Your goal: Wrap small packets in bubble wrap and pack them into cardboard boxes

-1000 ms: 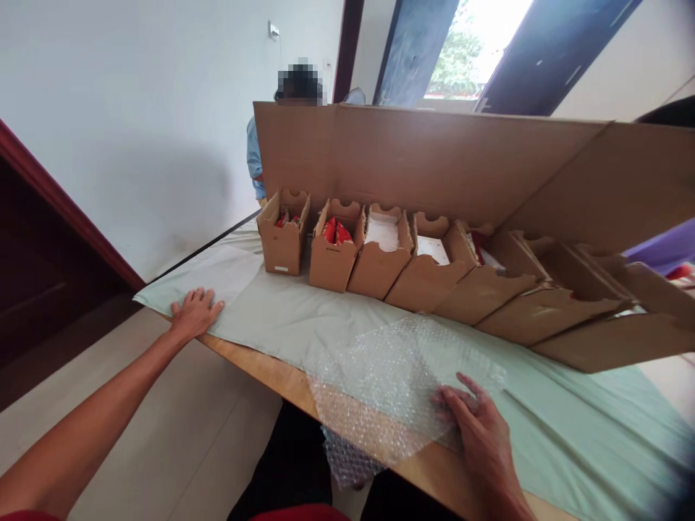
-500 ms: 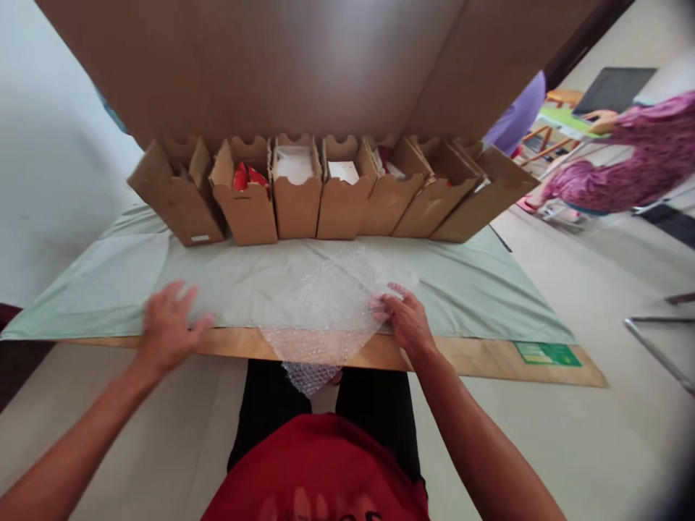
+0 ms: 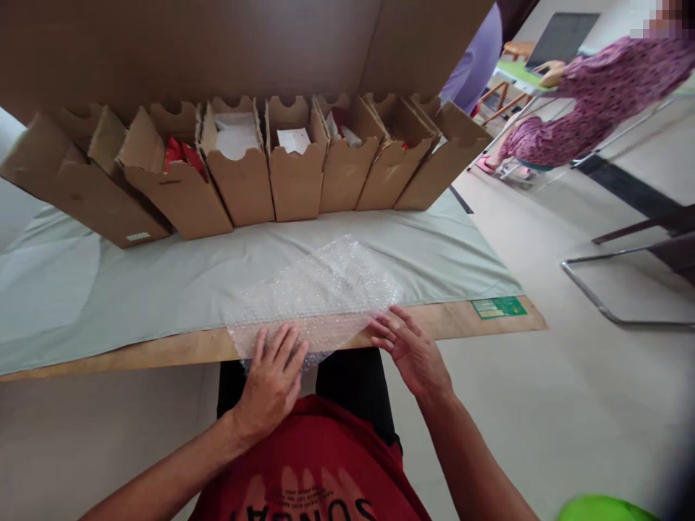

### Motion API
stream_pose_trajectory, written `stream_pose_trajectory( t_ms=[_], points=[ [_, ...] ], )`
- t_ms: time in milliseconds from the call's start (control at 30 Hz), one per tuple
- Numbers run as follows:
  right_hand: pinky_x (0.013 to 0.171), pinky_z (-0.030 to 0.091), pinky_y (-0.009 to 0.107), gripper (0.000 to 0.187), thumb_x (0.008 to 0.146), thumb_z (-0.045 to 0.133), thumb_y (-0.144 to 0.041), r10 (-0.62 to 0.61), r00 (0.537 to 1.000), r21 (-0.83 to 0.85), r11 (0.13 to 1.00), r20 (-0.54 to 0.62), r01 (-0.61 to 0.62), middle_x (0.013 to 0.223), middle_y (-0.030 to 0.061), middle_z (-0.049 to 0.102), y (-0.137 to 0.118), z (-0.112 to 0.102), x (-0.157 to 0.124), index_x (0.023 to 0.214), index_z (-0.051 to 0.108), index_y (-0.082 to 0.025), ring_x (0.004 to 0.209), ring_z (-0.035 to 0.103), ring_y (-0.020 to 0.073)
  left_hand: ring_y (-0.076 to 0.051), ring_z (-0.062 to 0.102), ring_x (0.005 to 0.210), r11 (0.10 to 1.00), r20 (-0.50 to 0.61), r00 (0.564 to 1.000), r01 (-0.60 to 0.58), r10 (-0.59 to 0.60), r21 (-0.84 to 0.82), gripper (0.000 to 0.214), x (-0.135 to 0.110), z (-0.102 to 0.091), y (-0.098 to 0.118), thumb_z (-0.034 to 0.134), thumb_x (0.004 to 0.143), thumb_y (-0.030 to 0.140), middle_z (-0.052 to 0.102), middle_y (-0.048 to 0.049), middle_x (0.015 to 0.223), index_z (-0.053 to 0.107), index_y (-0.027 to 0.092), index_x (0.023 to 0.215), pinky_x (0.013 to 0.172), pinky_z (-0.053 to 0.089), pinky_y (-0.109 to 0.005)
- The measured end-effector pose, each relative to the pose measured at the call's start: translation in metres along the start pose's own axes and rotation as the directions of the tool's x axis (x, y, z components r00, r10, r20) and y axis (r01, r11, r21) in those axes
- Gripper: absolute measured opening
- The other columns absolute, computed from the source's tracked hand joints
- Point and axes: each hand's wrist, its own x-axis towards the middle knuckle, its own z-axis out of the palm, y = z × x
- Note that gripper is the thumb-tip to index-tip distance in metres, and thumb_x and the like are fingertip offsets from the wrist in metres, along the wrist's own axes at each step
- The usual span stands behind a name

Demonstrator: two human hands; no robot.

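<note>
A clear sheet of bubble wrap lies flat on the table, partly over the pale green cloth and partly over the bare wooden front edge. Its near corner hangs past that edge. My left hand rests on the near left part of the sheet, fingers stretched forward and holding nothing. At the sheet's right corner is my right hand, fingers apart and loosely curved; its fingertips are close to the bubble wrap, and whether they touch it I cannot tell.
Several cardboard bins stand in a row along the back, some holding red or white items. A tall cardboard panel rises behind them. A green card is on the table's right front edge. At the right, a person sits by a laptop.
My left hand has moved right and nearer to me, onto the bubble wrap. The sheet lies turned and shifted a little. The whole view has swung to the right.
</note>
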Motion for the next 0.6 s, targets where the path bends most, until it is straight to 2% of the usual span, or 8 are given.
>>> stream_pose_trajectory(
  t_ms=[100, 167, 233, 300, 367, 400, 500, 600],
  points=[
    [0.08, 0.062, 0.04, 0.059, 0.076, 0.082, -0.044, -0.1, 0.995, -0.11, 0.989, -0.009, 0.098, 0.119, 0.0063, 0.074, -0.005, -0.018, 0.002, 0.128, 0.057, -0.03, 0.104, 0.071, 0.0247, -0.032, 0.054, 0.141, 0.998, -0.084, 0.996, -0.022, 0.016, -0.066, 0.053, -0.001, -0.003, -0.013, 0.052, 0.084, 0.004, 0.064, -0.0162, 0.143, 0.06, 0.017, 0.135, 0.122, 0.034, -0.061],
    [0.08, 0.062, 0.042, 0.071, 0.077, 0.079, -0.037, -0.206, 0.978, -0.301, 0.931, 0.032, 0.206, 0.122, 0.0078, 0.072, -0.01, -0.026, 0.008, 0.142, 0.051, -0.031, 0.1, 0.07, 0.0243, -0.028, 0.061, 0.135, 0.99, -0.129, 0.992, -0.03, 0.012, -0.141, 0.05, 0.001, -0.01, -0.022, 0.049, 0.082, 0.001, 0.071, -0.0126, 0.134, 0.063, 0.019, 0.127, 0.12, 0.041, -0.057],
    [0.085, 0.06, 0.046, 0.078, 0.078, 0.073, -0.026, -0.342, 0.935, -0.558, 0.759, 0.097, 0.336, 0.126, 0.0099, 0.07, -0.014, -0.03, 0.016, 0.151, 0.046, -0.03, 0.099, 0.069, 0.0253, -0.025, 0.068, 0.124, 0.974, -0.148, 0.989, -0.026, -0.008, -0.224, 0.043, 0.005, -0.019, -0.032, 0.049, 0.082, 0.002, 0.076, -0.0095, 0.123, 0.066, 0.021, 0.117, 0.115, 0.048, -0.052],
    [0.096, 0.055, 0.052, 0.075, 0.076, 0.067, -0.016, -0.474, 0.859, -0.743, 0.501, 0.192, 0.443, 0.129, 0.0111, 0.067, -0.018, -0.032, 0.027, 0.148, 0.053, -0.029, 0.106, 0.066, 0.0282, -0.023, 0.074, 0.112, 0.956, -0.119, 0.992, 0.003, -0.039, -0.294, 0.036, 0.012, -0.031, -0.041, 0.049, 0.082, 0.005, 0.08, -0.0071, 0.113, 0.068, 0.022, 0.108, 0.108, 0.054, -0.048],
    [0.106, 0.048, 0.056, 0.058, 0.073, 0.063, -0.012, -0.54, 0.787, -0.797, 0.311, 0.3, 0.517, 0.135, 0.0104, 0.064, -0.025, -0.033, 0.038, 0.128, 0.07, -0.029, 0.12, 0.061, 0.0321, -0.022, 0.077, 0.101, 0.94, -0.039, 0.996, 0.058, -0.075, -0.335, 0.03, 0.021, -0.047, -0.051, 0.049, 0.082, 0.01, 0.081, -0.0054, 0.106, 0.07, 0.023, 0.098, 0.099, 0.059, -0.042],
    [0.108, 0.046, 0.057, 0.045, 0.073, 0.064, -0.013, -0.544, 0.766, -0.791, 0.274, 0.342, 0.547, 0.138, 0.0092, 0.062, -0.029, -0.033, 0.043, 0.113, 0.077, -0.029, 0.126, 0.057, 0.034, -0.022, 0.077, 0.097, 0.934, 0.02, 0.995, 0.098, -0.097, -0.345, 0.027, 0.026, -0.057, -0.057, 0.05, 0.082, 0.014, 0.081, -0.0047, 0.104, 0.071, 0.023, 0.094, 0.094, 0.06, -0.04],
    [0.108, 0.045, 0.056, 0.007, 0.078, 0.07, -0.029, -0.458, 0.795, -0.724, 0.374, 0.399, 0.579, 0.145, 0.0054, 0.06, -0.049, -0.034, 0.054, 0.079, 0.077, -0.026, 0.133, 0.053, 0.0368, -0.023, 0.077, 0.093, 0.901, 0.217, 0.955, 0.269, -0.203, -0.341, 0.021, 0.041, -0.089, -0.077, 0.054, 0.083, 0.026, 0.081, -0.0024, 0.101, 0.074, 0.026, 0.089, 0.082, 0.061, -0.034],
    [0.095, 0.053, 0.046, 0.025, 0.081, 0.073, -0.049, -0.293, 0.879, -0.646, 0.598, 0.375, 0.475, 0.119, 0.0072, 0.074, -0.063, -0.034, 0.06, 0.081, 0.077, -0.025, 0.108, 0.066, 0.0314, -0.025, 0.076, 0.098, 0.831, 0.335, 0.893, 0.418, -0.301, -0.368, 0.024, 0.047, -0.11, -0.099, 0.061, 0.078, 0.033, 0.081, -0.0015, 0.106, 0.077, 0.03, 0.096, 0.083, 0.061, -0.033]
  ],
)
